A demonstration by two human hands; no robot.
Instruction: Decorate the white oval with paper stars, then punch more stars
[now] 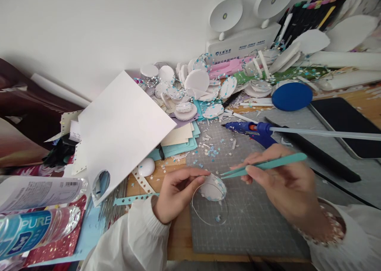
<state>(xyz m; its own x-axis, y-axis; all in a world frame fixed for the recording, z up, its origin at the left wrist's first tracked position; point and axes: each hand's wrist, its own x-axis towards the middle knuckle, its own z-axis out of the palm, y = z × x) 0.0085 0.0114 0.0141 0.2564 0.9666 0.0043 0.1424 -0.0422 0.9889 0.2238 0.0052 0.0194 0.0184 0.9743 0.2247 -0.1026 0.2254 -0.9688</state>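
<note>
Between its thumb and fingers, my left hand [180,191] pinches the edge of a white foam disc [212,191] dotted with small blue and white pieces along its rim. A thin wire ring [195,213] hangs from the disc over the mat. My right hand [285,187] is closed round turquoise tweezers [275,162], whose tips point left and lie close to the disc's upper right edge. Whether the tips grip a piece is too small to tell. Small blue and white flower-shaped pieces [212,152] are scattered on the grey cutting mat [238,231] beyond my hands.
A blue glue gun [250,129] with a long glue stick lies behind my right hand, near a phone [354,122]. Many decorated foam discs [196,80] are heaped at the back. A white board [125,124] and a water bottle [38,227] are on the left.
</note>
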